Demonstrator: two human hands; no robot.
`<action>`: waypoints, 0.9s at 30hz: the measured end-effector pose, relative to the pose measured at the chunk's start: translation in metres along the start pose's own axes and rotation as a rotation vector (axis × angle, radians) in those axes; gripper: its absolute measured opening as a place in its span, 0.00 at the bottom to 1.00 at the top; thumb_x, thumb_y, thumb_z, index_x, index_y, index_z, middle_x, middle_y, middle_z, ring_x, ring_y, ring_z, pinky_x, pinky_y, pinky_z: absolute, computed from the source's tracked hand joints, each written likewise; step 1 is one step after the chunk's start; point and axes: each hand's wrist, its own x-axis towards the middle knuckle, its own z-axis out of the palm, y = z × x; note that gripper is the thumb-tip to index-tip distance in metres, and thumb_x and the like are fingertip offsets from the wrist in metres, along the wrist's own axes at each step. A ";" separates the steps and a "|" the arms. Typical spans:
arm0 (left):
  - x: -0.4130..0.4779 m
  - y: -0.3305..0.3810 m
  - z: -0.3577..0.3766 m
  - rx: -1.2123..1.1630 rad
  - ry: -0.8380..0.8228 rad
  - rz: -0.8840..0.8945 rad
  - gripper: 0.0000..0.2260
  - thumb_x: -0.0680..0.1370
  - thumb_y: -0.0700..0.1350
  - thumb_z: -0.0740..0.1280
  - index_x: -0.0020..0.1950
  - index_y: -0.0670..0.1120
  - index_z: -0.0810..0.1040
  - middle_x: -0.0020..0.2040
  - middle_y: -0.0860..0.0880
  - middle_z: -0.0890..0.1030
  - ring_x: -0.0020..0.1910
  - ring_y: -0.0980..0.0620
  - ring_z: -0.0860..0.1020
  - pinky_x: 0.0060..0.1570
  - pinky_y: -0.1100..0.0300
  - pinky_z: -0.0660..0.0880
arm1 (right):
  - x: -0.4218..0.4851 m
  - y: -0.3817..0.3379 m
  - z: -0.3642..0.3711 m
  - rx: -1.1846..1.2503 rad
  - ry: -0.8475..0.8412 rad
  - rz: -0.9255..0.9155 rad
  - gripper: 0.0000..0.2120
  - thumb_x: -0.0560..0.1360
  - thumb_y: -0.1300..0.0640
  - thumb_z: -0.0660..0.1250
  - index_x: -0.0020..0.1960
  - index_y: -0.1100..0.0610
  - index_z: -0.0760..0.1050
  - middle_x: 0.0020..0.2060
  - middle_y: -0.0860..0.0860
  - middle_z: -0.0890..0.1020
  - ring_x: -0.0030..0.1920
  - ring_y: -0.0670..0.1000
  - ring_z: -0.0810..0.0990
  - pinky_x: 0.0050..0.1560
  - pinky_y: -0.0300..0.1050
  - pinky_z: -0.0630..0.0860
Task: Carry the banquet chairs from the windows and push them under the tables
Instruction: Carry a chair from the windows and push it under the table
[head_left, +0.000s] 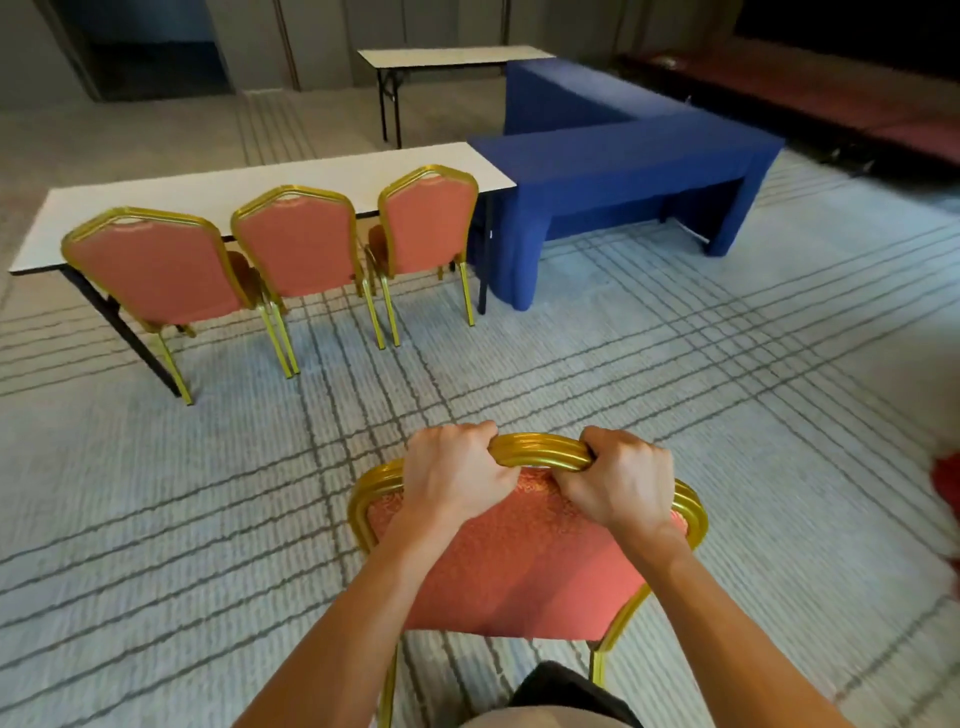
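The chair is gripped at its top rail by the left hand and right hand, fingers curled; it is best kept level and squared to the blue bench's near edge.

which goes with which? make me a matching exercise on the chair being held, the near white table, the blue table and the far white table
Things
1. held chair
2. near white table
3. blue table
4. far white table

States
A. covered in cloth
B. three chairs lined up at its near side
C. top rail gripped by the left hand and right hand
D. farthest back, bare, no chair at it

Pairs: 1-C, 2-B, 3-A, 4-D
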 end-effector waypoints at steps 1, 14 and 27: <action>0.013 0.000 0.003 -0.013 -0.008 0.021 0.15 0.65 0.59 0.71 0.33 0.48 0.76 0.29 0.48 0.81 0.31 0.43 0.82 0.29 0.57 0.70 | 0.009 0.004 0.003 0.007 0.003 0.015 0.16 0.63 0.43 0.69 0.28 0.55 0.70 0.25 0.50 0.77 0.27 0.60 0.78 0.27 0.46 0.71; 0.198 0.010 0.121 -0.143 -0.064 0.169 0.18 0.67 0.59 0.70 0.31 0.51 0.66 0.27 0.48 0.78 0.28 0.44 0.80 0.27 0.57 0.69 | 0.144 0.105 0.097 0.008 -0.080 0.160 0.14 0.63 0.44 0.69 0.29 0.52 0.69 0.26 0.49 0.77 0.28 0.57 0.78 0.30 0.45 0.72; 0.370 0.043 0.177 -0.228 -0.019 0.214 0.19 0.67 0.56 0.72 0.30 0.51 0.63 0.23 0.52 0.70 0.21 0.50 0.72 0.27 0.62 0.58 | 0.302 0.197 0.138 0.038 -0.003 0.120 0.16 0.64 0.43 0.67 0.28 0.50 0.64 0.24 0.47 0.74 0.25 0.55 0.74 0.28 0.43 0.68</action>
